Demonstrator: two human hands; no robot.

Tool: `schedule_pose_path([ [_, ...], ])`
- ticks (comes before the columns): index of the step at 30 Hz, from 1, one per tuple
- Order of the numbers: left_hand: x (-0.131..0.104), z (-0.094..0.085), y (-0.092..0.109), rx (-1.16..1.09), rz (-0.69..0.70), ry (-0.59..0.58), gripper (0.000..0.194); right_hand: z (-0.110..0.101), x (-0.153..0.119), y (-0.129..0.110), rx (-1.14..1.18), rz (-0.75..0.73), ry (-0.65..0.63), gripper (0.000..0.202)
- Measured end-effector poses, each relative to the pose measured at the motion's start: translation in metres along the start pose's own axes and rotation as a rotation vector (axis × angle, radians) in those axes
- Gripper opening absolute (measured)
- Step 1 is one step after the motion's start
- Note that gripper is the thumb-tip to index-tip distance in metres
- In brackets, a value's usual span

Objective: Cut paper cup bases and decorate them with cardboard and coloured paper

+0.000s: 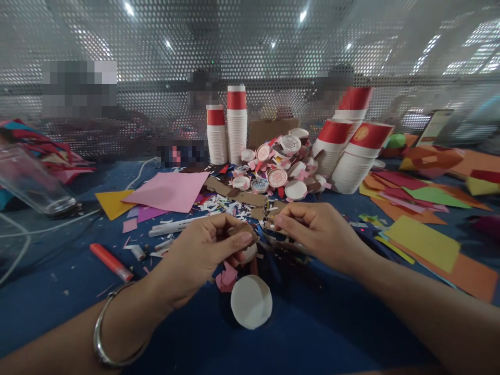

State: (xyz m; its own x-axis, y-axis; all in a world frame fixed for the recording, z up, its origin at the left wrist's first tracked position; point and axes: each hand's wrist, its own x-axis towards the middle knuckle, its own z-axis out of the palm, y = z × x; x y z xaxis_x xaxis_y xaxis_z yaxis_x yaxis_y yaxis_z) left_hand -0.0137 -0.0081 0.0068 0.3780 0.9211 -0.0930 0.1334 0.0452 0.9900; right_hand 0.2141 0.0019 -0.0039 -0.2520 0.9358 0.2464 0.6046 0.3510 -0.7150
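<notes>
My left hand (pixel 213 239), with a silver bangle at its wrist, pinches a small torn piece of brown cardboard (pixel 244 232) between thumb and fingers. To its right, my right hand (pixel 312 226) is closed in a pinch at about the same height. What its fingertips hold, if anything, is too small to make out. A white paper disc (pixel 251 302) lies on the blue tabletop below my hands. Beside the disc sits a crumpled pink paper scrap (pixel 226 277). Blue-handled scissors (pixel 272 255) seem to lie under and between my hands, partly hidden.
Stacked red-and-white paper cups (pixel 237 125) stand behind a heap of decorated discs (pixel 277 177). Pink paper (pixel 167 190), a red marker (pixel 111 261) and a clear tumbler (pixel 35 177) are at left. Coloured sheets (pixel 424 242) cover the right. Paper shreds litter the middle.
</notes>
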Motion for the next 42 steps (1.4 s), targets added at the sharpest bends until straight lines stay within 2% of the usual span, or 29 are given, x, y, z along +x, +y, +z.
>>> schedule_pose_path([
  [7,0.0,0.003,-0.002,0.037,0.002,-0.056,0.023,0.006,-0.006,-0.011,0.151,-0.087,-0.171,0.03],
  [12,-0.001,0.004,-0.004,0.075,0.066,-0.067,0.026,0.008,-0.009,-0.016,0.16,-0.082,-0.259,0.026],
  [18,-0.005,0.007,0.001,0.302,0.083,-0.061,0.014,0.009,-0.011,-0.019,0.139,-0.09,-0.263,0.023],
  [23,-0.011,0.008,0.003,0.546,0.19,0.01,0.008,0.009,-0.011,-0.021,0.117,-0.085,-0.284,0.022],
  [28,-0.011,0.008,0.001,0.589,0.237,0.059,0.008,0.01,-0.011,-0.023,0.151,-0.091,-0.295,0.016],
  [31,-0.01,0.008,0.001,0.71,0.293,0.075,0.011,0.01,-0.011,-0.024,0.126,-0.087,-0.292,0.016],
  [35,-0.011,0.007,0.001,0.88,0.299,0.066,0.019,0.012,-0.011,-0.025,0.084,-0.112,-0.285,0.017],
  [42,-0.011,0.007,0.001,0.911,0.36,0.071,0.019,0.016,-0.012,-0.023,0.108,-0.192,-0.239,0.017],
])
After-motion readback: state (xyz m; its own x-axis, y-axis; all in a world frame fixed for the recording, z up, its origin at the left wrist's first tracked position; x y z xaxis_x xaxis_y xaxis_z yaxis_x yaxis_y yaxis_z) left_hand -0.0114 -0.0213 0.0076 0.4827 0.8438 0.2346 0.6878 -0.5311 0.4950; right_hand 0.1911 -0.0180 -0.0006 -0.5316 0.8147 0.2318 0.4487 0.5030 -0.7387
